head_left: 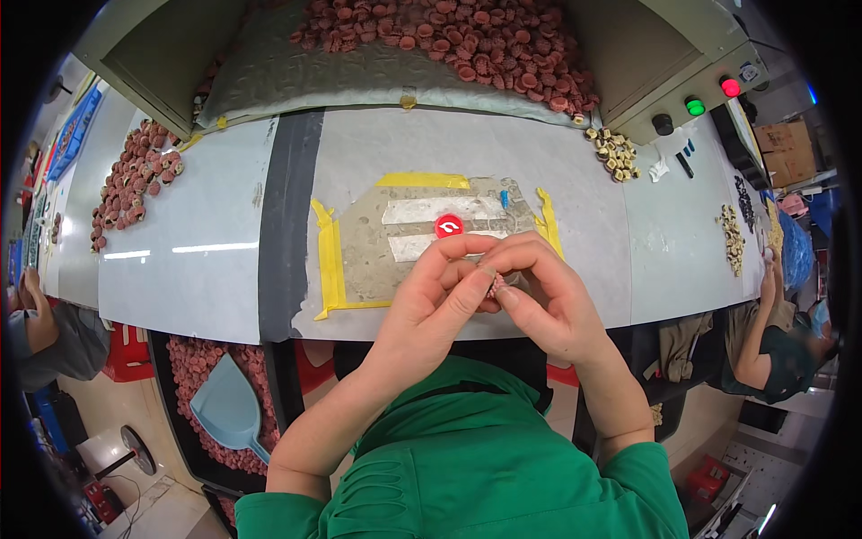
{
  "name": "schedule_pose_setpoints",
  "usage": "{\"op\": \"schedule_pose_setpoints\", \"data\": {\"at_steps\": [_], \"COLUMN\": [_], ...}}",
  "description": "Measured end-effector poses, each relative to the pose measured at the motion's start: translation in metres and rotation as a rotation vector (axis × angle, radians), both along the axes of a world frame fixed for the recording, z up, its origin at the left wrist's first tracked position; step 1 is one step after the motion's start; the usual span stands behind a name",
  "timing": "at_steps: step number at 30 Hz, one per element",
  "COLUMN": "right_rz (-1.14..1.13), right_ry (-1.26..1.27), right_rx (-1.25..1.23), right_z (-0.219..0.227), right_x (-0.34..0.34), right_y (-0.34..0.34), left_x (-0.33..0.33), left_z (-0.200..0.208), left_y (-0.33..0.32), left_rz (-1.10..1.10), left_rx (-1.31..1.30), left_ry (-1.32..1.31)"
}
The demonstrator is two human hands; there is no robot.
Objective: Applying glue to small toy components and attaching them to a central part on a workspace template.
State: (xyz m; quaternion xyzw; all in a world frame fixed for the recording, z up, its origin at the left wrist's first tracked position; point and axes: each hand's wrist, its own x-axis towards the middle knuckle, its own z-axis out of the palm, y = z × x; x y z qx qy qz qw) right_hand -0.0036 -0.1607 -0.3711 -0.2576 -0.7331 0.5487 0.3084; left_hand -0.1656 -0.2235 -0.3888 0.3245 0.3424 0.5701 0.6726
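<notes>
My left hand point(431, 301) and my right hand point(549, 301) meet over the front of the work mat. Between their fingertips they pinch a small pink, bumpy piece point(495, 285), mostly covered by the fingers. Just beyond the hands, a round red disc point(448, 225) with a white mark lies on the grey mat point(364, 260), which has yellow tape around its edges and pale strips across it. A small blue object point(504, 198) rests near the mat's far right.
Many pink cup-shaped pieces point(485, 45) lie inside the cabinet ahead. Rounded pink pieces point(130, 184) are heaped at left, cream-and-dark pieces point(613, 154) at right. Below left, a blue dustpan point(227, 404) sits in a bin of pink pieces. Other people work at both sides.
</notes>
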Motion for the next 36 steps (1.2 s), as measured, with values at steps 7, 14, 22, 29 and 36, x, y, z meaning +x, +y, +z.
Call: {"op": "schedule_pose_setpoints", "data": {"at_steps": [7, 14, 22, 29, 36], "right_rz": [0.054, 0.074, -0.642, -0.678, -0.581], "right_ry": [0.034, -0.205, -0.719, -0.602, -0.504], "right_rx": [-0.059, 0.152, 0.535, 0.652, 0.651], "right_z": [0.0, 0.004, -0.02, -0.028, -0.015], "right_x": [0.004, 0.002, 0.104, 0.11, 0.094], "right_y": [0.002, -0.007, 0.073, 0.1, 0.096], "left_x": [-0.004, -0.046, -0.321, -0.338, -0.209], "left_z": [0.0, 0.01, -0.004, -0.012, 0.026], "left_y": [-0.002, -0.034, -0.045, -0.031, 0.052], "left_rz": [-0.026, 0.009, 0.99, 1.031, 0.784], "left_rx": [-0.008, 0.032, 0.067, 0.276, 0.54], "left_ry": [0.001, 0.241, 1.669, 2.095, 1.826]}}
